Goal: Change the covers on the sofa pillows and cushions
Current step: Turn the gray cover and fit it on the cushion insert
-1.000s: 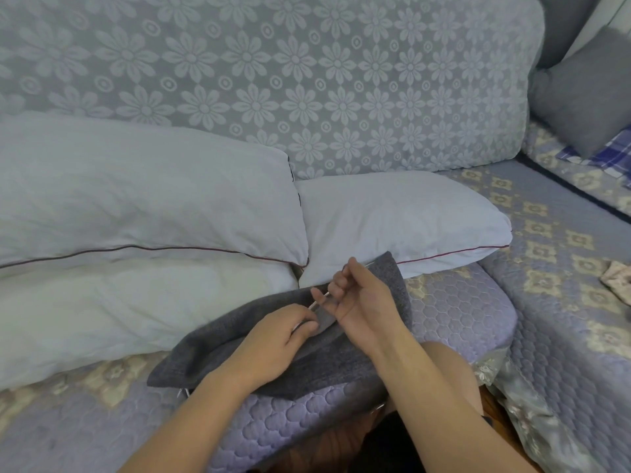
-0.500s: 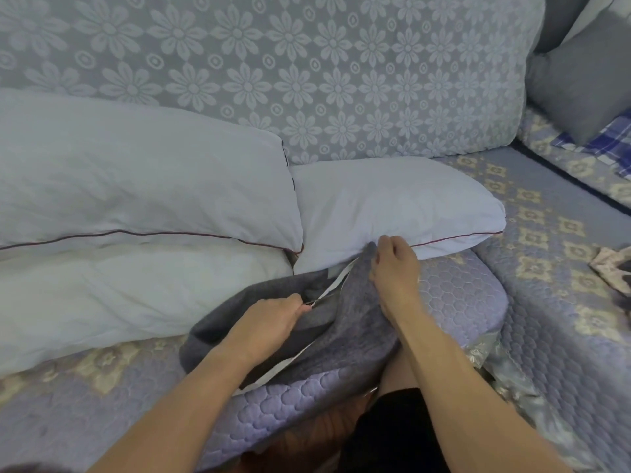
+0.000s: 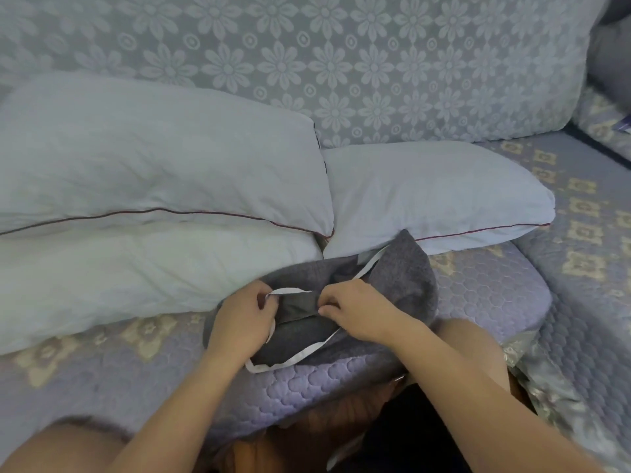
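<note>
A dark grey pillow cover [image 3: 403, 271] with a white-edged opening lies bunched on the sofa seat in front of me. My left hand [image 3: 239, 319] pinches the left side of its opening. My right hand [image 3: 358, 308] pinches the right side, so the mouth is spread between them. Behind the cover lie bare white pillows with red piping: a large one [image 3: 153, 158] stacked on a second [image 3: 136, 271] at left, and a third [image 3: 437, 192] at right.
The sofa back [image 3: 341, 63] wears a grey flower-patterned cover. The quilted lilac seat [image 3: 495, 295] curves round to the right. A grey cushion [image 3: 611, 66] sits at the far right corner. My knees are at the bottom edge.
My right hand came back from the cover's far corner to its opening. Both hands now hold the white edge and spread the mouth wider. The view dipped closer.
</note>
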